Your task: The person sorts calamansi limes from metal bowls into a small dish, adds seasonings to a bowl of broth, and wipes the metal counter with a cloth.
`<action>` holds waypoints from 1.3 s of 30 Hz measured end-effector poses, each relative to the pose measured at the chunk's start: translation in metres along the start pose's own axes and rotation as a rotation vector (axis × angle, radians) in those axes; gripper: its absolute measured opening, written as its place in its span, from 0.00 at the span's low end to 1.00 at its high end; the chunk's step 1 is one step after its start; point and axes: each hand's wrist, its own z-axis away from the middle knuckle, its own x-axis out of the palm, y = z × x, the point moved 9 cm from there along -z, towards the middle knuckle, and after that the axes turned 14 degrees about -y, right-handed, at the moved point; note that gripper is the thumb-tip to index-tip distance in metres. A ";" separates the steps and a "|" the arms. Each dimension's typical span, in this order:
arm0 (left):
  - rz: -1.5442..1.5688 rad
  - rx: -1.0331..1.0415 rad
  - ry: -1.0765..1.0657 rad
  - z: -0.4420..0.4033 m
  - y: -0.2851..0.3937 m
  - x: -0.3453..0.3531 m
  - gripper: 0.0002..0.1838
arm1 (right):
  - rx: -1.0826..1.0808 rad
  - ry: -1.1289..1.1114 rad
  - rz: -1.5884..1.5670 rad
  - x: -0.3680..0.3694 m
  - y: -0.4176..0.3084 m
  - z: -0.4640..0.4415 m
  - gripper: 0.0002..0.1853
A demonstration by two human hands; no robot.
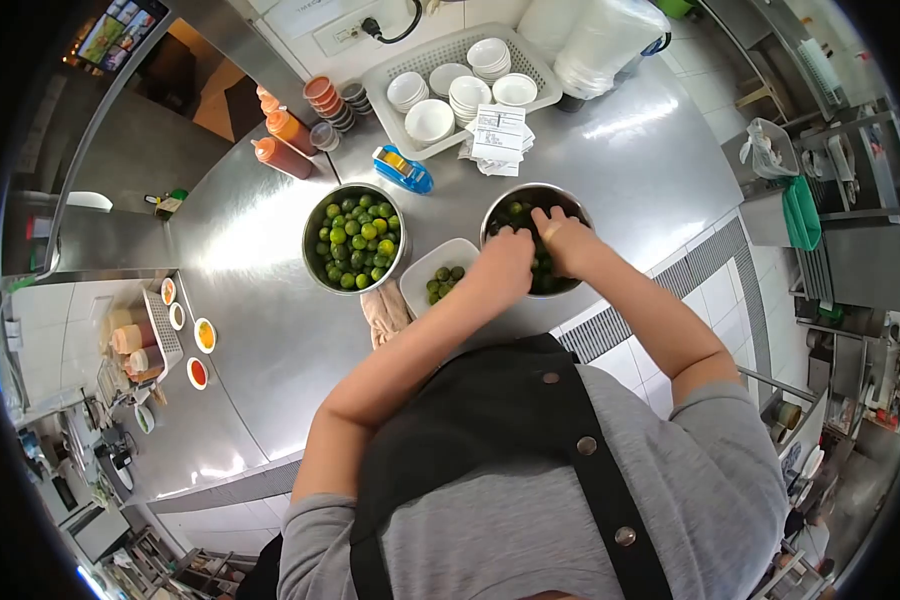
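Both hands work inside a metal bowl [488, 213] of dark green citrus fruits [542, 262]. My left hand [507, 264] reaches over its near left side with fingers curled in. My right hand [570, 243] dips in from the right, fingers bent down close to the left ones. What either hand holds is hidden. Beside this bowl, partly under my left forearm, a white plastic tub [420, 268] has several duller green fruits [444, 284] in it. Farther left, a second metal bowl [308, 262] is full of small round green citrus fruits [358, 240].
A cloth-like beige glove [384, 314] lies by the left bowl. Behind are a blue tape dispenser [404, 170], paper slips [498, 138], a tray [390, 118] of white bowls, and sauce bottles [282, 157]. Small sauce dishes [198, 373] sit at left on the steel counter [260, 330].
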 end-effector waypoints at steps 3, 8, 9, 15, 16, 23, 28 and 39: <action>-0.138 -0.160 -0.205 -0.026 -0.003 0.032 0.21 | -0.031 0.089 -0.197 0.009 0.006 -0.014 0.45; -0.319 -0.146 -0.159 -0.039 -0.006 0.041 0.32 | -0.181 0.291 -0.263 0.023 0.016 -0.038 0.39; -0.265 -0.126 -0.112 -0.045 -0.017 0.048 0.34 | -0.149 0.246 -0.222 0.031 0.017 -0.057 0.38; -0.065 0.029 -0.285 -0.074 -0.039 0.056 0.30 | -0.197 0.261 -0.126 0.022 -0.002 -0.062 0.32; -0.047 0.071 -0.276 -0.079 -0.049 0.064 0.31 | -0.193 0.286 -0.135 0.022 -0.004 -0.066 0.32; -0.090 0.072 -0.326 -0.081 -0.065 0.066 0.36 | 0.045 0.482 -0.534 0.034 0.010 -0.066 0.24; -0.162 -0.114 -0.355 -0.078 -0.063 0.063 0.40 | 0.074 0.586 -0.653 0.042 0.014 -0.099 0.20; -0.073 -0.027 0.025 -0.065 -0.042 0.026 0.40 | -0.140 0.519 -0.448 0.010 0.019 -0.085 0.15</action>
